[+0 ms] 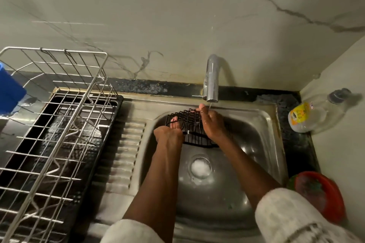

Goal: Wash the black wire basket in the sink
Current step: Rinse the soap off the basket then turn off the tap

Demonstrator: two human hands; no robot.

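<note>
Fingers (pixel 175 121) of the left hand (pixel 168 135) curl round the left end of the black wire basket (pixel 192 124); the right hand (pixel 212 123) grips its right side. The basket is held inside the sink (pixel 254 144), just below the tap (pixel 212 81). Foam (pixel 200 167) covers the drain.

A silver wire dish rack (pixel 65 130) is standing at the left, sitting in a black tray (pixel 83 138) whose surface is glistening wet. A blue object (pixel 9 89), cut off by the frame edge, is showing beside the rack's far left side. A pale wall (pixel 177 16) with grey veining is running behind. On the dark counter (pixel 296 144) at the right, a clear plastic bottle (pixel 312 116) with a yellow label (pixel 299 113) is lying on its side in the rear corner. A red bowl (pixel 324 195) is sitting nearer the front.
</note>
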